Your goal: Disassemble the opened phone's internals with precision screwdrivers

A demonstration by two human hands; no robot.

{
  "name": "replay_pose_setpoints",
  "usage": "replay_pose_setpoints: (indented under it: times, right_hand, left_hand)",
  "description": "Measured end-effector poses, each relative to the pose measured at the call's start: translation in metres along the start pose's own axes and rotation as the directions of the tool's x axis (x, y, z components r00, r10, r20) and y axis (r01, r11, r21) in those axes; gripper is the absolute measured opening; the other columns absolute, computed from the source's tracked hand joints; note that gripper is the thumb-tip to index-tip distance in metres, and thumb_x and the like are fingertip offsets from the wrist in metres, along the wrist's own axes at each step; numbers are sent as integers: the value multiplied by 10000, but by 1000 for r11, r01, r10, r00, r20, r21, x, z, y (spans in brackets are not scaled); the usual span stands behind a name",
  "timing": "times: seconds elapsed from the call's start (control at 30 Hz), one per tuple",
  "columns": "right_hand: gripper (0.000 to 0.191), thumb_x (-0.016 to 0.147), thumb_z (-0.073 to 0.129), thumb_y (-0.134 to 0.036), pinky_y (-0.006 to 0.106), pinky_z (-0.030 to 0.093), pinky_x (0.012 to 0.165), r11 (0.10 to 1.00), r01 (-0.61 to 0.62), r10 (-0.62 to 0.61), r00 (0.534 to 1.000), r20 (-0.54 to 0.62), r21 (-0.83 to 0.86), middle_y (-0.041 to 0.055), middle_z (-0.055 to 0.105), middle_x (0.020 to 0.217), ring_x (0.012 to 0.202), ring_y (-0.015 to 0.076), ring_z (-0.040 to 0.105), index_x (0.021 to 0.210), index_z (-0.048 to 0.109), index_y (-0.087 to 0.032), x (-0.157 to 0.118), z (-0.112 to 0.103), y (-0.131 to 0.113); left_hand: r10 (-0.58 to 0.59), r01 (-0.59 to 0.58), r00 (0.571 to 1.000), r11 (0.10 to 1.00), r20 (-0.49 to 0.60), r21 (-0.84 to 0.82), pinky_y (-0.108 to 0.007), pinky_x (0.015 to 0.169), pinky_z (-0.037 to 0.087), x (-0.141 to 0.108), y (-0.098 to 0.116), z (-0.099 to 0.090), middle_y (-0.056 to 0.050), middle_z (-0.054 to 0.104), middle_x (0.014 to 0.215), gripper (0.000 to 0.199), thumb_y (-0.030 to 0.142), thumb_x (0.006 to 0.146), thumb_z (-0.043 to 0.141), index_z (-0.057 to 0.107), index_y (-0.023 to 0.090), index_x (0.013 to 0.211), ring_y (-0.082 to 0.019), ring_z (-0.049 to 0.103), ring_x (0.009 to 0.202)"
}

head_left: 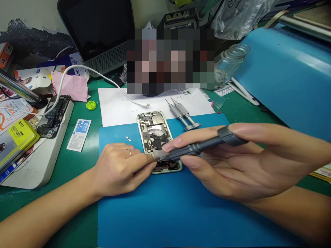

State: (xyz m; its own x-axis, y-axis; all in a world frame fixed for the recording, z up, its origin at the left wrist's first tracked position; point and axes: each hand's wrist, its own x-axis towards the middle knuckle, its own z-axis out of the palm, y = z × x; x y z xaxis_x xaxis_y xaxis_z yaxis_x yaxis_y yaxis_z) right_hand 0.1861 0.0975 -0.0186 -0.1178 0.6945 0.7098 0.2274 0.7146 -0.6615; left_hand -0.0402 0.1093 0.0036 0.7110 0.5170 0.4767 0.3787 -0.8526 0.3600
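An opened smartphone (155,131) lies on the blue mat (165,213), its inner parts bare. My right hand (248,162) holds a dark grey precision screwdriver (204,144) at a slant, with the index finger along its cap. The thin tip of the driver reaches the lower part of the phone, close to my left fingertips. My left hand (124,165), with a ring on one finger, is closed in a pinch at the phone's lower left. Whatever those fingers pinch, if anything, is hidden. A tiny metal part (128,138) rests on the mat left of the phone.
Two grey screwdrivers (181,112) lie beyond the phone. A white cable (77,66) arches over the left side to a white paper sheet (113,103). Left are a sticker card (79,135), a green cap (91,105) and battery boxes (20,141). A glass jar (230,62) lies behind, right.
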Motion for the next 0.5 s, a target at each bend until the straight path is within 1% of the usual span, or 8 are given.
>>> replay_pose_setpoints:
  times: [0.07,0.13,0.2,0.27,0.37,0.43,0.5]
  right_hand:
    - [557,859,721,-109,326,695,582,997,75,-76,996,-51,-16,30,776,897,703,229,779,1358,592,-321,7,-2,-3]
    - [628,824,723,-69,327,675,517,994,89,-90,996,-25,-58,29,762,875,713,247,778,1376,577,-332,14,-5,-6]
    - [632,790,752,-58,329,662,487,991,93,-91,996,25,-96,28,753,858,717,260,777,1336,593,-335,18,-7,-8]
    - [605,787,760,-58,324,666,502,991,78,-78,997,3,-106,28,739,860,723,258,776,1303,606,-335,20,-7,-9]
    - [559,821,732,-65,315,678,524,995,57,-61,997,-54,-77,27,717,849,728,248,776,1302,618,-327,18,-3,-7]
    - [566,833,716,-66,320,685,533,997,53,-56,997,-53,-58,27,711,838,730,249,776,1328,621,-324,16,0,-6]
    - [620,828,721,-61,334,700,564,997,60,-63,997,-53,-57,34,716,884,757,250,781,1379,607,-324,15,2,-4]
  left_hand:
    - [-46,48,998,998,-29,41,-262,507,381,0,-3,-4,33,613,576,159,173,980,615,726,140,870,-95,517,481]
    - [-115,124,988,989,-99,86,-245,500,369,1,-9,-9,52,591,553,149,195,976,629,720,172,861,-85,507,471]
    - [-216,236,960,967,-178,99,-227,487,350,1,-17,-14,77,540,519,131,225,965,654,723,196,857,-72,487,457]
    - [-311,337,924,938,-223,86,-219,476,331,2,-24,-16,94,477,488,128,241,946,674,727,200,837,-61,456,435]
    - [-399,418,890,907,-221,44,-220,479,333,1,-30,-17,100,441,469,150,250,933,672,734,190,811,-56,428,416]
    - [-428,441,881,897,-203,23,-224,490,344,0,-31,-16,95,449,467,169,258,936,658,742,186,808,-60,431,417]
    - [-443,455,877,890,-187,22,-227,495,346,0,-31,-16,92,451,463,180,255,935,650,748,180,803,-62,433,418]
